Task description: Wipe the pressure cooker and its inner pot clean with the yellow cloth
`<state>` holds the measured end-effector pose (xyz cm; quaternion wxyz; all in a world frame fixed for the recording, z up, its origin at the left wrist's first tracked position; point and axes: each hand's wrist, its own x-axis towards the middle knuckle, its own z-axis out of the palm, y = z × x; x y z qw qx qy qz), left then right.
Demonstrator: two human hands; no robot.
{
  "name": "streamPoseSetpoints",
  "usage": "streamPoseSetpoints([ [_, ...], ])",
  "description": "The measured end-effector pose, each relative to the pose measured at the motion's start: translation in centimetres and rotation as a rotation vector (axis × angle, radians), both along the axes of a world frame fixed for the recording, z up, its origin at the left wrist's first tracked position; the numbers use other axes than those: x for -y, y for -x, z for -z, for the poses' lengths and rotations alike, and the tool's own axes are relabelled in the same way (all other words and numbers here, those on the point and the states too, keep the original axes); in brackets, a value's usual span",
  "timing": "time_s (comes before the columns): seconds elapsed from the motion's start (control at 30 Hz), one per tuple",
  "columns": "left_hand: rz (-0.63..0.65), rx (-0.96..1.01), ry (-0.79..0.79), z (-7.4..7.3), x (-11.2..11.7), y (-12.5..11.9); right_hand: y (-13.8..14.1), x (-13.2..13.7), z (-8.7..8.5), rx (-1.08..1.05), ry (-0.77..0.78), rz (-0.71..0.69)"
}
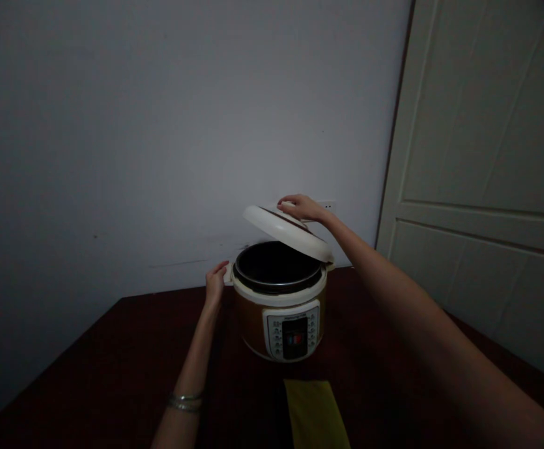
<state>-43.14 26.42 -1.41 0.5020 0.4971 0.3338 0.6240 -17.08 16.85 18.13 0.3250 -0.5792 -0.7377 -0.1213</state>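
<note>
I have the right hand (300,207) clamped on the tilted lid (286,233); the left hand (214,284) meets a side handle (228,274), grip unclear. Near the table's (113,368) back edge, the cooker (250,321) holds a shadowed pot (276,285).

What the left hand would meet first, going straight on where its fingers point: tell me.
Most likely the pale side handle of the cooker. The left hand looks right beside it, though depth and actual contact are unclear in this dim view.
</note>
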Motion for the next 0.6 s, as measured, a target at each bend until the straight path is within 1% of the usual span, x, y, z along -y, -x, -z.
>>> streamPoseSetpoints([
  [0.2, 0.002, 0.005, 0.013, -0.3, 0.5, 0.0, -2.5, 0.7, -0.9, -0.145, -0.068, 0.01],
  [0.43, 0.013, 0.029, 0.003, -0.2, 0.5, 0.0, -4.2, 1.6, -1.0, -0.261, -0.151, 0.002],
  [0.6, 0.004, 0.025, 0.011, -0.1, 0.3, 0.0, -5.5, 2.6, -1.0, -0.403, -0.171, -0.031],
])
